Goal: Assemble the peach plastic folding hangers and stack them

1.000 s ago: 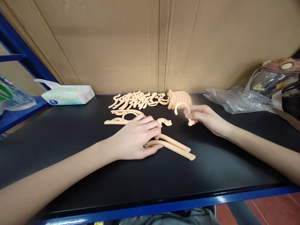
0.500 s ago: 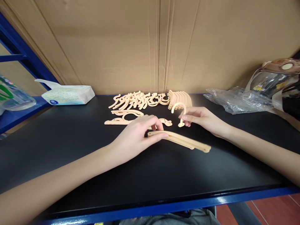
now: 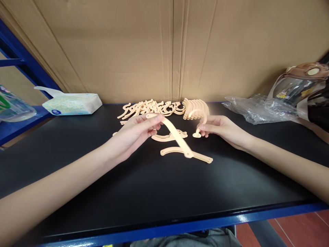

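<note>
Beige curved bar (image 3: 177, 135), pinched in left hand (image 3: 135, 134) above desk (image 3: 144, 192); matching hook (image 3: 205, 118), pinched in right hand (image 3: 223, 131), nearer desk's right edge; loose pieces (image 3: 140, 109) along back edge.

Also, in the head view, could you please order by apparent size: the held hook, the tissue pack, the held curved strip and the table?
1. Table
2. Tissue pack
3. Curved strip in the left hand
4. Hook in the right hand
</note>
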Motion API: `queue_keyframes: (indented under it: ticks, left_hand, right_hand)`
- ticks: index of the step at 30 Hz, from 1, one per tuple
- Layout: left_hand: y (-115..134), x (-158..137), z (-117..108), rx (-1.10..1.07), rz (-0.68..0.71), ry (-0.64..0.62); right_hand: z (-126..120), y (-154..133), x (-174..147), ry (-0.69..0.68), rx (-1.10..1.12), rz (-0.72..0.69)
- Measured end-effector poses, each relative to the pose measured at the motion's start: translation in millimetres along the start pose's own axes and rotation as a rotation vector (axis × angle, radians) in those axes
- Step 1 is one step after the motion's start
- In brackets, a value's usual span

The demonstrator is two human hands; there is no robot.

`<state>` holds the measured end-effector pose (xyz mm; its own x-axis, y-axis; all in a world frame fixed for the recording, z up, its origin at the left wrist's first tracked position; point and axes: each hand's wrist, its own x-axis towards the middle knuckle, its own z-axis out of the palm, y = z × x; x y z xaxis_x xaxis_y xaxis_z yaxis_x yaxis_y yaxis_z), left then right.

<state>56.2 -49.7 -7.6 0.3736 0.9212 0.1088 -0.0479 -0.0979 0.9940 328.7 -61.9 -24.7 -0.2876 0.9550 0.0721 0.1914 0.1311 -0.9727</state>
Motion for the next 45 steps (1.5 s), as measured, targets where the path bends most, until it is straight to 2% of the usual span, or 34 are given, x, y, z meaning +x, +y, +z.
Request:
queue_keyframes:
  ticks: [4, 7, 13, 23, 28, 33, 39, 45]
  left_hand:
    - [0, 1, -2, 0.037, -0.042, -0.002]
    - [3, -3, 1, 0.194, -0.063, -0.023]
    - [6, -16, 13, 0.802, 0.138, -0.191]
    - [4, -22, 17, 1.304, 0.276, -0.223]
    - [-3, -22, 19, 1.364, 0.306, -0.259]
    - [-8, -21, 21, 1.32, 0.292, -0.23]
    - [-2, -22, 23, 1.23, 0.23, -0.237]
    - [-4, -21, 19, 1.208, 0.292, -0.182]
  right_hand:
    - [0, 0, -1, -0.013, 0.005, 0.003]
    - [-1, 0, 0, -0.031, -0.018, 0.001]
    - [0, 1, 1, -0.053, -0.035, -0.001]
    - [0, 3, 1, 0.0, -0.004, 0.017]
    - [-1, 2, 1, -0.007, -0.028, 0.014]
    - [1, 0, 2, -0.019, -0.031, 0.018]
    - [1, -2, 0, 0.005, -0.051, 0.004]
    - [3, -5, 1, 0.003, -0.085, -0.048]
